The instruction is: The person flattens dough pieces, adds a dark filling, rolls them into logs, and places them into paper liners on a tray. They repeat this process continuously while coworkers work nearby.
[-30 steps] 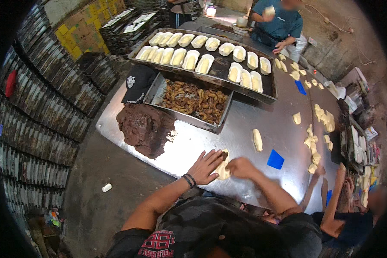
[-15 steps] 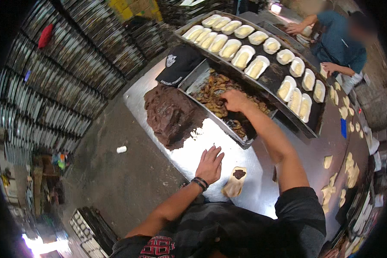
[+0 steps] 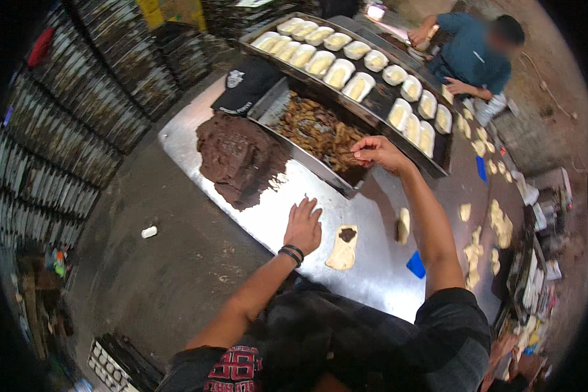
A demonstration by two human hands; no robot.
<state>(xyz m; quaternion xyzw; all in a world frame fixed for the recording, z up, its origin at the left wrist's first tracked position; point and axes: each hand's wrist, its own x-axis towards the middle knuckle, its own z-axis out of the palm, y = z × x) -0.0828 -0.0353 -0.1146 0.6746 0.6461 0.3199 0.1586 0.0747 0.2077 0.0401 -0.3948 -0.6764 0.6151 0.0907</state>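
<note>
My left hand (image 3: 304,225) rests flat on the shiny metal table (image 3: 307,261), fingers spread and holding nothing. Just right of it lies a flattened piece of dough (image 3: 341,256) with a dab of dark paste (image 3: 348,234) on its far end. My right hand (image 3: 382,154) hovers at the near right end of a deep metal tray (image 3: 300,149). Its thumb and fingers are pinched together; what they hold is too small to make out. Glossy brown filling pieces (image 3: 310,127) cover the tray's bottom. A big mound of dark brown paste (image 3: 238,160) sits left of the tray.
Behind the tray, a long dark baking pan (image 3: 379,104) carries rows of dough in white paper cups. A black cap (image 3: 248,85), blue scraper (image 3: 416,264) and dough pieces (image 3: 404,225) lie around. A co-worker (image 3: 473,55) handles things at the far right. Stacked trays (image 3: 59,144) line the left.
My right hand has lifted from the filling and come to the tray's near right end, fingers pinched. My left hand stays flat on the table. The whole view has shifted.
</note>
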